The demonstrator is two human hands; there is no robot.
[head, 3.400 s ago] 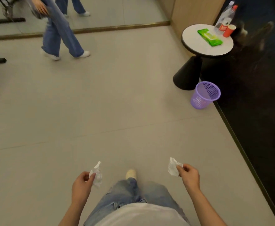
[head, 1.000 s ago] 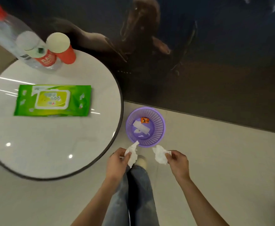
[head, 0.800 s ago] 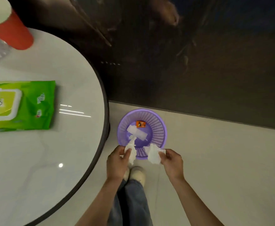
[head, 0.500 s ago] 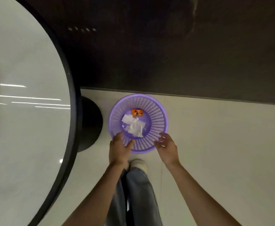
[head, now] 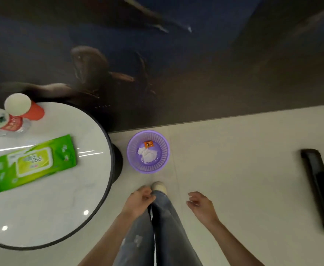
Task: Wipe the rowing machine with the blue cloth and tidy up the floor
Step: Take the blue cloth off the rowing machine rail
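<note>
A small purple mesh basket (head: 163,164) stands on the pale floor by the dark wall. Inside it lie crumpled white tissues (head: 148,155) and a small orange wrapper (head: 148,144). My left hand (head: 139,201) hangs in front of my leg with loosely curled fingers and holds nothing. My right hand (head: 201,205) is held out to the right, fingers relaxed, also with nothing in it. Both hands are nearer to me than the basket and apart from it. No blue cloth is in view.
A round white table (head: 61,198) with a black rim fills the left side, bearing a green wet-wipe pack (head: 33,163), a red paper cup (head: 24,109) and a plastic bottle (head: 2,123). A black machine foot (head: 319,187) lies on the floor at the right.
The two tissues left my hands and now lie in the basket. Both hands have pulled back from the basket rim and hold nothing. My head has risen, so the table is back in view.
</note>
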